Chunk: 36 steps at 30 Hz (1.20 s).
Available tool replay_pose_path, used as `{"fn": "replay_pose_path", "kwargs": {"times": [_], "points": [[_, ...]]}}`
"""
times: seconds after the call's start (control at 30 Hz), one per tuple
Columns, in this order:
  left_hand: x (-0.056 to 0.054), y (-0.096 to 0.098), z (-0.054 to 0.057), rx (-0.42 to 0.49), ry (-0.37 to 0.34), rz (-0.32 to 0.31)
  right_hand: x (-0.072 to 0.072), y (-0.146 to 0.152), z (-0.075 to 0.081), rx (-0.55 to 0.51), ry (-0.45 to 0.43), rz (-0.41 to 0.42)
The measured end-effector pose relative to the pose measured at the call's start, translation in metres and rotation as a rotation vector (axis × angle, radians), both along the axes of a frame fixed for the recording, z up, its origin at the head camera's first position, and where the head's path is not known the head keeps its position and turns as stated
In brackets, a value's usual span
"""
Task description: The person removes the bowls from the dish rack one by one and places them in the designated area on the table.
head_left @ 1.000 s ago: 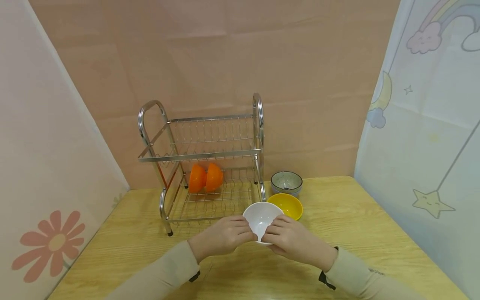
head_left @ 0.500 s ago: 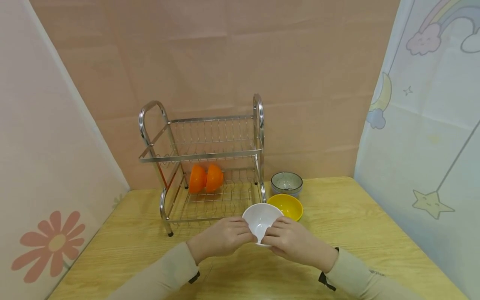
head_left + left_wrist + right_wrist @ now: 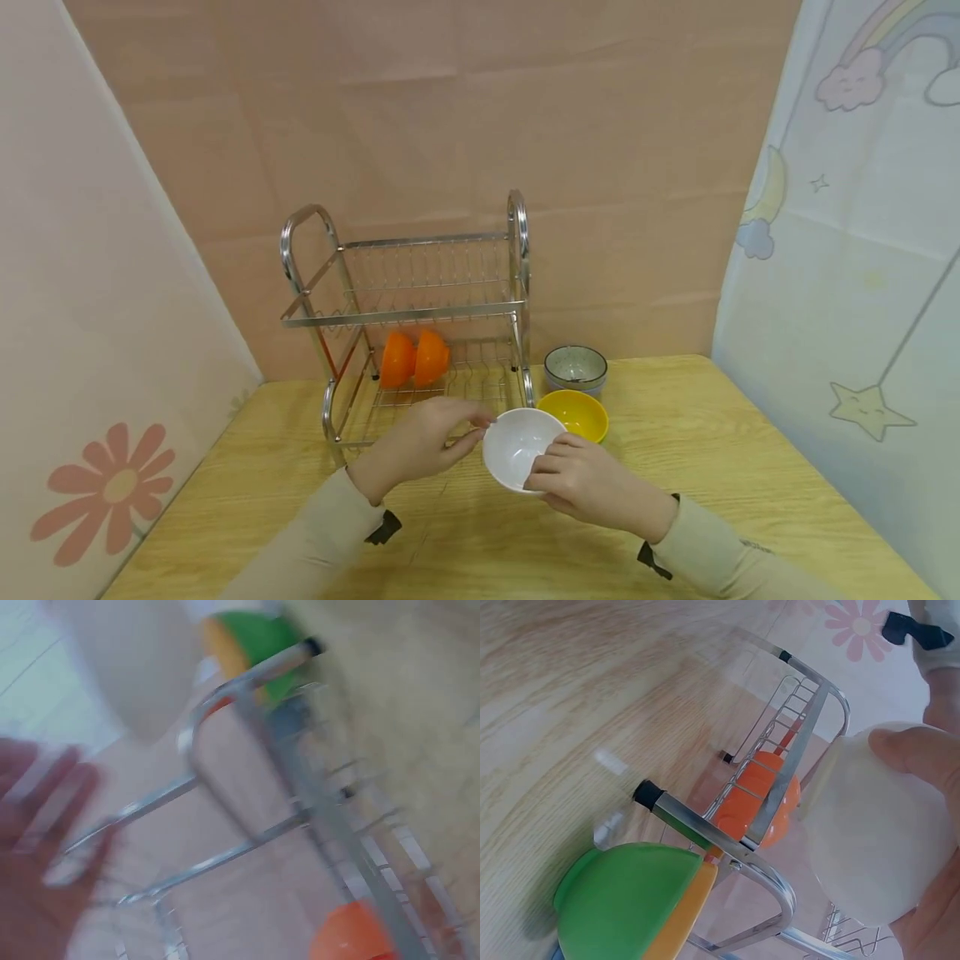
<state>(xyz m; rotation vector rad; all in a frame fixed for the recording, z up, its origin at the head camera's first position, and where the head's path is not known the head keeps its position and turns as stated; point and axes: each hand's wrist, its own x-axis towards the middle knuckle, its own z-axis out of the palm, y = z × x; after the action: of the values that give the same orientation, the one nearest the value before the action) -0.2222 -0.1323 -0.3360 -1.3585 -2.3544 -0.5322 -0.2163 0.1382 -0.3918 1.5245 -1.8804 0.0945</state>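
My right hand (image 3: 581,483) grips a white bowl (image 3: 517,450) by its near right rim, fingers over the edge and into it. The bowl is tilted, its hollow toward the head camera. In the right wrist view its smooth outside (image 3: 877,825) shows, with the thumb pressed on it. At the bowl's left rim is my left hand (image 3: 427,442), thumb and fingers apart with nothing gripped between them. The left wrist view is blurred; there the fingers are spread, separate from the white bowl (image 3: 142,667).
A two-tier metal dish rack (image 3: 405,317) stands behind, left of the bowl. Two orange bowls (image 3: 431,358) stand on edge on its lower tier. Right of the rack are a yellow bowl (image 3: 576,414), green outside, and a speckled grey bowl (image 3: 575,364) with a dark rim.
My left hand has let go of the white bowl's near rim and moved up and left with its fingers opened. The right hand keeps its grip, nearly still.
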Motion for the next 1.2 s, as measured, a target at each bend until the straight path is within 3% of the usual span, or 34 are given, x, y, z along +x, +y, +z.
{"fn": "replay_pose_path", "kwargs": {"times": [0.13, 0.2, 0.3, 0.4, 0.5, 0.6, 0.83, 1.2], "points": [[0.002, -0.01, 0.017, -0.146, -0.393, 0.172, 0.0, -0.001, 0.0, 0.001, -0.012, -0.002], [0.003, -0.013, 0.021, -0.253, -0.544, 0.231, 0.0, 0.0, 0.001, 0.0, -0.016, -0.009], [0.004, -0.015, 0.016, -0.428, -0.682, 0.292, 0.0, 0.0, 0.001, -0.003, -0.012, -0.015], [0.006, -0.014, 0.006, -0.552, -0.763, 0.325, -0.001, 0.001, 0.001, -0.004, -0.012, -0.015], [0.005, -0.013, -0.003, -0.58, -0.809, 0.309, -0.001, 0.002, 0.002, -0.003, -0.017, -0.015], [0.004, -0.012, -0.009, -0.58, -0.809, 0.284, -0.001, 0.003, 0.002, -0.004, -0.015, -0.015], [0.004, -0.01, -0.011, -0.572, -0.812, 0.286, -0.001, 0.004, 0.006, -0.017, -0.005, -0.017], [0.004, -0.014, -0.013, -0.584, -0.797, 0.267, -0.005, 0.025, 0.045, -0.12, 0.051, -0.073]]}}
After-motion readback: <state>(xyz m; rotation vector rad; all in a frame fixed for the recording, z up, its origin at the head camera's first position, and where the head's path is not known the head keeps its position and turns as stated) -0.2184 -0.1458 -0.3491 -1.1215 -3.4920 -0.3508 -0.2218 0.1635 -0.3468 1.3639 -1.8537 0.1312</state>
